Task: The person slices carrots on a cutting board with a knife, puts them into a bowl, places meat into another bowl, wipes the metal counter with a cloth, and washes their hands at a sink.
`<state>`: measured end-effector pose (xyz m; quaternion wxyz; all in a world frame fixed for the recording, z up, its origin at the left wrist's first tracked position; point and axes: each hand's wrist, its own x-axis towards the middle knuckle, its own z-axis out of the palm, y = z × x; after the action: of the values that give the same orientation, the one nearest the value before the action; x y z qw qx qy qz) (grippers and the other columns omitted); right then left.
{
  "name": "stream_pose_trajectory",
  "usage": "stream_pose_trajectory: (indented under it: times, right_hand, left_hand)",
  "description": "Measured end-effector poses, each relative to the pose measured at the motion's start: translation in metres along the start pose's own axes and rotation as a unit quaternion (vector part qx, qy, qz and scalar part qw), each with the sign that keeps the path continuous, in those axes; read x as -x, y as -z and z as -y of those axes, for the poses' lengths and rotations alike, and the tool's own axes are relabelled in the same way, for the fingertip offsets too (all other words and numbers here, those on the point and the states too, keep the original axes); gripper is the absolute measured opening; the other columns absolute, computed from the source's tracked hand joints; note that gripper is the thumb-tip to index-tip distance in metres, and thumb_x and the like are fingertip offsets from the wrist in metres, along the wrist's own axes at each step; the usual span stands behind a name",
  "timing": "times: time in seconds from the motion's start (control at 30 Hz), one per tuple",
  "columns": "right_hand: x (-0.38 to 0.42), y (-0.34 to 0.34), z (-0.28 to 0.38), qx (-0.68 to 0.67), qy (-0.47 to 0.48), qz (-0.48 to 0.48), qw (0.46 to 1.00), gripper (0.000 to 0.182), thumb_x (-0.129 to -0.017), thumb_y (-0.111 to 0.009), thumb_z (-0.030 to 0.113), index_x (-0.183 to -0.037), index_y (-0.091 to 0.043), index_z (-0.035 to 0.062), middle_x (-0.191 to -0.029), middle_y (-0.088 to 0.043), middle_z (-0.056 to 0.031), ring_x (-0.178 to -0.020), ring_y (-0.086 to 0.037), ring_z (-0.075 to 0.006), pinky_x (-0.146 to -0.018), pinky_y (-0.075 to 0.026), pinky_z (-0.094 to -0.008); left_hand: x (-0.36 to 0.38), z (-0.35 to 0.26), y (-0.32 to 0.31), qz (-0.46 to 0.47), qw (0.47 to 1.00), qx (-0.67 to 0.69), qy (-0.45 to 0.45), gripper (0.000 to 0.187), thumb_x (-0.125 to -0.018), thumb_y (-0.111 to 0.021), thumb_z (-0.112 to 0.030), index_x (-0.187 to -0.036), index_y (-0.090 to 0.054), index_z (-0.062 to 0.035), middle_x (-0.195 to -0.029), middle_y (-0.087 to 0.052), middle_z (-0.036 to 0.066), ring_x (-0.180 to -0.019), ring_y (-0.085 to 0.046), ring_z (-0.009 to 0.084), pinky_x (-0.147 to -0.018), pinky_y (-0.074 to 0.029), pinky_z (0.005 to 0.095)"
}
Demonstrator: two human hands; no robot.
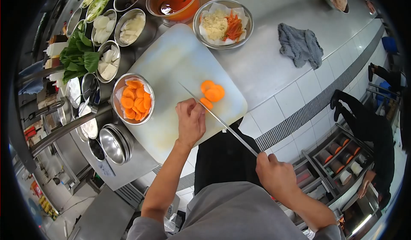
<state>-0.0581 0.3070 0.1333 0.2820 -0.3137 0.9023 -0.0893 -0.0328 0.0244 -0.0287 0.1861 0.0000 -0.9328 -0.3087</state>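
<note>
My right hand (276, 173) is closed around the handle of a long kitchen knife (231, 130). Its blade slants across the white cutting board (171, 60), the tip pointing up and left. Close against the blade's left side, my left hand (191, 119) has its fingers curled down; what lies under them is hidden. Just past the blade are round carrot slices (214, 93), with one more slice (206, 103) right at the edge of the steel. A bowl of carrot slices (136, 100) sits at the board's left side.
A bowl of shredded carrot and pale shreds (223, 24) stands behind the board, near a bowl of orange liquid (172, 2). Several ingredient bowls and leafy greens (79, 53) line the left. A grey cloth (299, 46) lies right. Another person (372, 133) is at the far right.
</note>
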Motion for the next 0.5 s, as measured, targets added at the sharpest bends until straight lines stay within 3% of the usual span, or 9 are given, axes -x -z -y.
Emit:
stream_pose_trajectory:
  times: [0.2, 0.3, 0.5]
  right_hand:
    - [-0.033, -0.019, 0.003, 0.009, 0.025, -0.031, 0.999, 0.021, -0.097, -0.064, 0.017, -0.088, -0.047, 0.009, -0.065, -0.06, -0.0083, -0.047, -0.066, -0.0241, -0.043, -0.053, -0.0355]
    - [-0.071, -0.046, 0.009, 0.021, 0.039, -0.077, 0.996, 0.019, -0.097, -0.063, 0.016, -0.087, -0.048, 0.0091, -0.064, -0.06, -0.0081, -0.048, -0.066, -0.0244, -0.043, -0.053, -0.0355]
    - [-0.109, -0.059, 0.011, 0.032, 0.047, -0.135, 0.989, 0.016, -0.098, -0.06, 0.017, -0.088, -0.05, 0.0097, -0.063, -0.06, -0.0074, -0.048, -0.066, -0.0262, -0.043, -0.053, -0.0373]
  left_hand:
    - [0.002, 0.002, -0.001, 0.006, 1.0, 0.003, 0.002, 0.039, -0.084, -0.064, 0.012, -0.117, -0.054, -0.0055, -0.113, -0.052, 0.017, -0.099, -0.051, 0.0335, -0.082, -0.047, 0.0415]
    - [0.003, 0.004, -0.002, -0.008, 1.0, 0.024, 0.018, 0.043, -0.079, -0.07, 0.006, -0.115, -0.057, -0.0121, -0.11, -0.053, 0.012, -0.096, -0.051, 0.032, -0.085, -0.04, 0.0464]
    - [-0.003, -0.007, 0.003, -0.019, 0.999, 0.019, 0.02, 0.039, -0.087, -0.069, 0.004, -0.12, -0.057, -0.0122, -0.113, -0.055, 0.012, -0.099, -0.053, 0.0314, -0.085, -0.04, 0.0466]
